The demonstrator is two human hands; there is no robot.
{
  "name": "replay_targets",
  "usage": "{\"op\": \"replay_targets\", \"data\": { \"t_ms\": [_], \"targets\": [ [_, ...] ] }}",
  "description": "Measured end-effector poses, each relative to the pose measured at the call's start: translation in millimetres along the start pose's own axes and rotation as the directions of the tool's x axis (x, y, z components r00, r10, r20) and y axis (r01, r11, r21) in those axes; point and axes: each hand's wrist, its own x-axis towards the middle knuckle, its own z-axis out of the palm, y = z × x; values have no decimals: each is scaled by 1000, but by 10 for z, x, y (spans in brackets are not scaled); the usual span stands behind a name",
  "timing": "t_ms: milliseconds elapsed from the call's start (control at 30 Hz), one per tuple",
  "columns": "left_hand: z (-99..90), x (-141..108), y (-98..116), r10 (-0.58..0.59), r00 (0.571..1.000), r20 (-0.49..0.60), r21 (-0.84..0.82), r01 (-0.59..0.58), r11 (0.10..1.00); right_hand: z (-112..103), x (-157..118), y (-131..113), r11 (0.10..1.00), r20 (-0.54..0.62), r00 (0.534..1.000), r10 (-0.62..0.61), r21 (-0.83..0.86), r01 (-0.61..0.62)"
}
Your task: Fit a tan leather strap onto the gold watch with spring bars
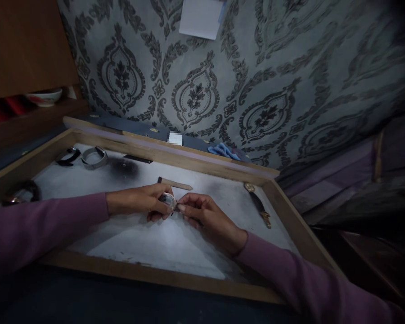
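A round silver-rimmed watch case (168,200) is held in my left hand (150,202), with the thumb over its face and the fingers curled beneath. My right hand (204,210) pinches at the case's right edge; whatever sits between its fingertips is too small to make out. Just behind the hands, a tan watch strap (180,184) with a dark end lies on the white tray surface (155,249). Toward the right side rests a watch (257,202) with a black strap and gold parts.
The wooden tray rim (162,275) surrounds the work surface. At its left lie a silver watch (94,157), a black-strapped watch (68,156) and a dark watch (22,193). A flat black strip (137,159) is near the back rim, with a blue cloth (223,151) beyond.
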Motion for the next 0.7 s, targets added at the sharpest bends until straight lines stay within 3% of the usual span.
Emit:
{"op": "replay_targets", "data": {
  "t_ms": [167,500,700],
  "targets": [
    [-12,-12,28,-28,1000,-12,-88,27,996,-36,8,-70,994,-79,993,89,64,-84],
    [-48,-23,23,-50,999,10,-130,50,990,-50,13,-54,996,-26,998,55,65,-53],
    [-67,3,36,-61,998,-2,22,61,998,-61,14,-59,997,-22,999,35,69,-33]
  ]
}}
